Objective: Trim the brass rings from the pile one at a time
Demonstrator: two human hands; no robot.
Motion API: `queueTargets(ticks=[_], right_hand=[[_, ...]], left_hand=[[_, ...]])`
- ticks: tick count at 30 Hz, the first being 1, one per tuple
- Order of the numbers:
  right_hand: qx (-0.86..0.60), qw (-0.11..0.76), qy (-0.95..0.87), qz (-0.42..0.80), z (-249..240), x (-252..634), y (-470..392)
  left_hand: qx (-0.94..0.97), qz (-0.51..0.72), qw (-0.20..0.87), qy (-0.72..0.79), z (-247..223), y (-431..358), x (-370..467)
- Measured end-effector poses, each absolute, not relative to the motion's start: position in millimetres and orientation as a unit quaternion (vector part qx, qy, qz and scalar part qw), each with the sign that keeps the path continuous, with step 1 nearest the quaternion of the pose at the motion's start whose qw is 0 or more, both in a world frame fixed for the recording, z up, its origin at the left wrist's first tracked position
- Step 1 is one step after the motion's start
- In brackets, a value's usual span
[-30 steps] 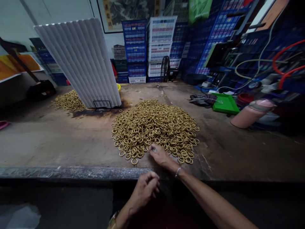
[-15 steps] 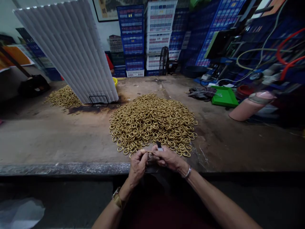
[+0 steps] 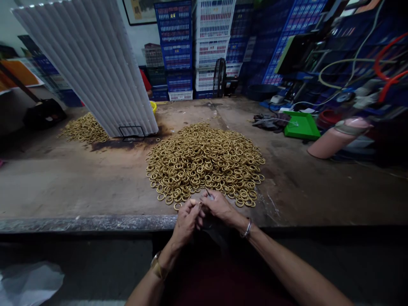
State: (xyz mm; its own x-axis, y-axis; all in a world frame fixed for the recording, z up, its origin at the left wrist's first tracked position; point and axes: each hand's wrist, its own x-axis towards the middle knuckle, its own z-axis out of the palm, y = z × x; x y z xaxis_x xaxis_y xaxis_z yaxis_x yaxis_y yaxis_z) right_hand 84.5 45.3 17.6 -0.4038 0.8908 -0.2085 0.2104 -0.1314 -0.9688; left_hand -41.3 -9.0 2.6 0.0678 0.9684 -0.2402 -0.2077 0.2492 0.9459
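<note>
My left hand [image 3: 185,221] is closed in a pinch on a small brass-coloured ring [image 3: 200,204], mostly hidden by the fingertips, just past the table's front edge. My right hand [image 3: 220,208] meets it there, its fingers closed round a slim tool with a dark, flat tip [image 3: 208,194], which looks like a small blade. The rest of that tool is hidden in the hand. Right beyond both hands spreads a large pile of brass-coloured rings [image 3: 207,161]. One loose ring [image 3: 177,206] lies beside my left hand.
A ribbed whitish panel [image 3: 92,68] leans in a black wire stand [image 3: 131,132] on the table [image 3: 79,178]. Behind it is another heap of rings [image 3: 84,128]. At right are a green tray [image 3: 301,126], a pink bottle [image 3: 338,138] and hoses. Stacked crates [image 3: 213,49] stand at the back.
My hands have turned slightly, and the ring, plainer before, is now more covered by fingers. The tool's dark tip appears thinner, tilted differently. The view has shifted slightly.
</note>
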Motion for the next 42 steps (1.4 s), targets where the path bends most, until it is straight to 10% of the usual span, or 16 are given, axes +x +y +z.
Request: queueTargets(ticks=[34,42], right_hand=[[-0.400,0.100,-0.865,0.286,9,97,41],[-0.483,0.097,-0.849,0.189,6,80,54]], left_hand=[[0.478,0.505,0.543,0.471,10,-18,-51],[0.311,0.543,0.698,0.348,18,-26,-49]])
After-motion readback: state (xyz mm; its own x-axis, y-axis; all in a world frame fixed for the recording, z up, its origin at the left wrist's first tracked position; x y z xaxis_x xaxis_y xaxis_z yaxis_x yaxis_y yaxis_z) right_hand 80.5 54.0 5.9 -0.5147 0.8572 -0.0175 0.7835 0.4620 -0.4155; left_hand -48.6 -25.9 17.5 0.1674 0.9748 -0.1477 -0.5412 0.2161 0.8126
